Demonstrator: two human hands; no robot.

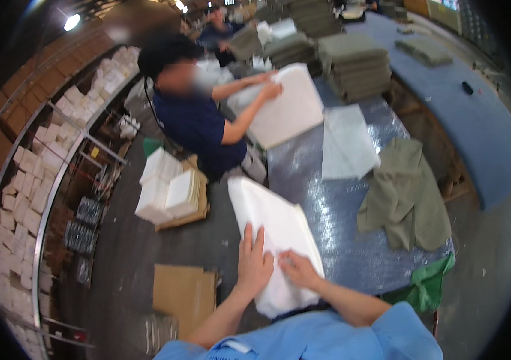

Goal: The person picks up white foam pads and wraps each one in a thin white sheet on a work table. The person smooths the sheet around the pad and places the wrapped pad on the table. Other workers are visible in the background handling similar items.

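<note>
A thick white slab that looks like a cushion [279,222] lies tilted in front of me, at the near left edge of the blue-covered table. My left hand [255,262] rests flat on its face, fingers stretched out. Close beside it, my right hand [298,269] has its fingers curled together against the white surface, seeming to pinch it. The lower end of the cushion is close to my blue shirt, and its underside is hidden.
Across the table [303,192] a co-worker [189,114] handles a similar white slab [291,108]. A pale sheet [348,144] and a crumpled olive cloth [408,198] lie to the right. Stacked olive covers [351,66] stand behind. White blocks [168,189] and flat cardboard [183,297] sit at left.
</note>
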